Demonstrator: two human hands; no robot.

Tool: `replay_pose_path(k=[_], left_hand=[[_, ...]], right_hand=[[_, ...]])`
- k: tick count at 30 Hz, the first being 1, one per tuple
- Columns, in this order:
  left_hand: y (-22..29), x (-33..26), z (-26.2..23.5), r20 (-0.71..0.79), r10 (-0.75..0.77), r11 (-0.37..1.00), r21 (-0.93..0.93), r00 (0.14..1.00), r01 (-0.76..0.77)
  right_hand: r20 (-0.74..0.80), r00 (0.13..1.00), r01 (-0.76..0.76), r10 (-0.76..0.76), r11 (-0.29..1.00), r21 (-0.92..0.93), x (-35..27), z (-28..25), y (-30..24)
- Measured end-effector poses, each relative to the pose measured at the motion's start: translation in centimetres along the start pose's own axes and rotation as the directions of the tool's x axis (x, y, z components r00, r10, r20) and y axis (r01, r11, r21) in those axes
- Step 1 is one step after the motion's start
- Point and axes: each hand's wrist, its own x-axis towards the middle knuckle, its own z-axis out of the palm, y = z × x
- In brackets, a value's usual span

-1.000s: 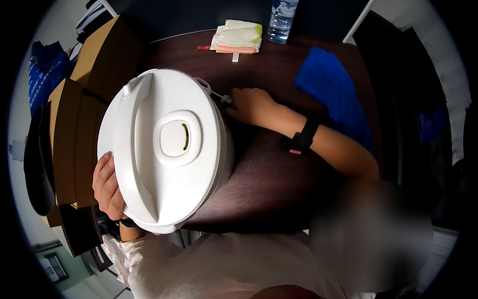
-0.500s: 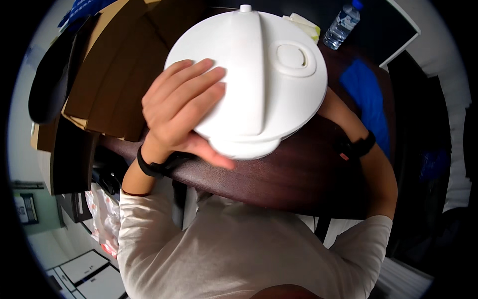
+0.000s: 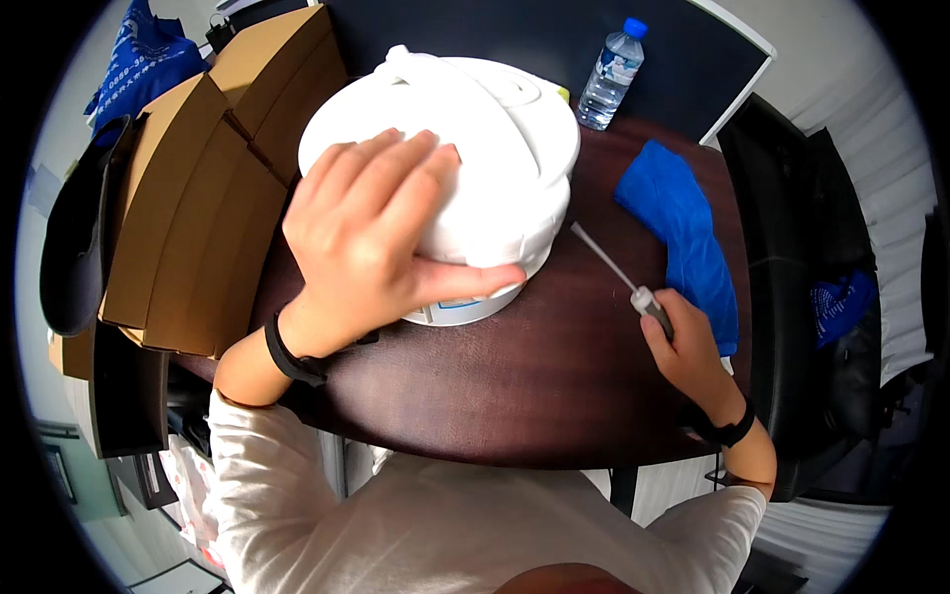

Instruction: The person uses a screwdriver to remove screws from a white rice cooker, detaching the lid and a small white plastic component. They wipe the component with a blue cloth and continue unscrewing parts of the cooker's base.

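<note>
Dark wooden table (image 3: 554, 396), black chair (image 3: 792, 297), dark partition (image 3: 475, 30), cardboard boxes (image 3: 188, 218)

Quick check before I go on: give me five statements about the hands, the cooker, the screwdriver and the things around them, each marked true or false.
1. The left hand lies spread on the white cooker. True.
2. The right hand holds a hammer. False: it holds a screwdriver.
3. The screwdriver's tip points toward the cooker's lower side. True.
4. The blue cloth lies on top of the cooker. False: it lies on the table, to the right of the cooker.
5. The water bottle lies on its side by the left hand. False: it stands upright at the table's far edge, behind the cooker.
</note>
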Motion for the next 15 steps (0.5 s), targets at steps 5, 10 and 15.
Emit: replay_pose_path(k=[5, 10, 15], left_hand=[[-2.6, 1.6, 1.5, -0.031, -0.093, 0.995, -0.021, 0.995, 0.093], [-3.7, 2.5, 2.0, 0.017, -0.193, 0.979, -0.063, 0.981, 0.194], [-3.5, 2.2, 2.9, -0.128, -0.123, 0.991, -0.069, 0.984, 0.115]], right_hand=[[0.011, 0.996, 0.088, -0.088, 0.996, -0.004, 0.8, -1.3, -1.5], [-0.085, 0.957, 0.265, -0.278, 0.954, -0.138, 4.4, -2.9, -3.1], [-0.099, 0.947, 0.286, -0.304, 0.944, -0.166, 5.9, -3.6, -3.6]])
